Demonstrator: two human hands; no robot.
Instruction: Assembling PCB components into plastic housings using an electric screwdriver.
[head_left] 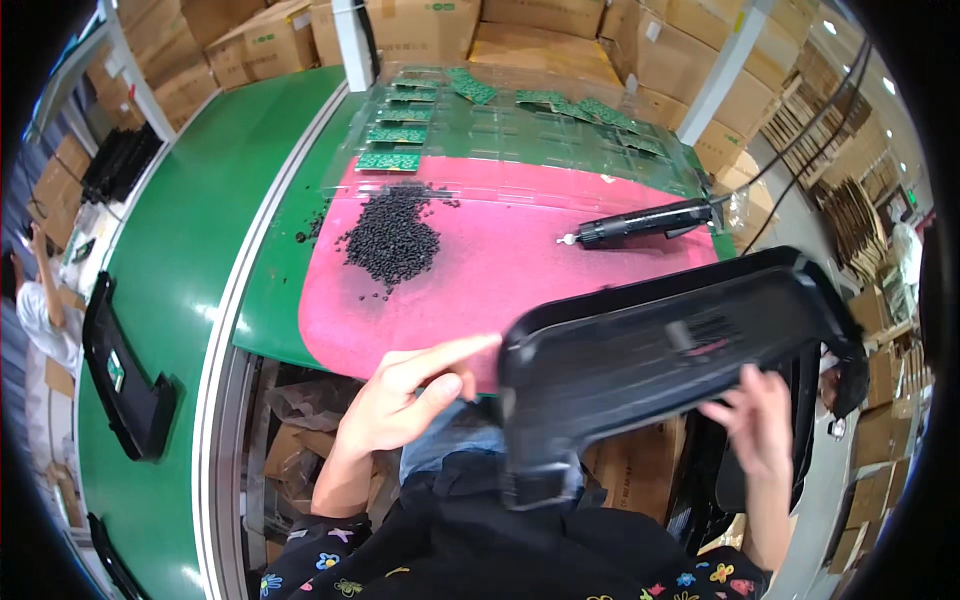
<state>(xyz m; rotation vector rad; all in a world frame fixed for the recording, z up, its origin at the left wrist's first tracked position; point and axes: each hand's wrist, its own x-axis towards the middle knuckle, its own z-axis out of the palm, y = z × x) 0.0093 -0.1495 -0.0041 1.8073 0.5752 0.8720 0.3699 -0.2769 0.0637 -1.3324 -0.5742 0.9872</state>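
A black plastic housing [640,345], shaped like a shallow tray with a leg at each end, is up off the table in front of me, slightly blurred. My right hand [757,420] is at its near rim, fingers bent against the edge; their grip is partly smeared. Beside its left end is my left hand [405,400], index finger stretched toward the rim and thumb apart. Whether that fingertip touches the housing, I cannot tell. On the pink mat [480,290], beyond the hands, lie a black electric screwdriver [645,224] and a pile of small black parts [390,238].
Clear plastic trays [520,150] with several green circuit boards [388,161] lie at the back. On the left green belt [215,200] rests another black housing [125,375]. More black housings [800,400] stand at my right. Cardboard boxes [400,30] line the back; cables hang at right.
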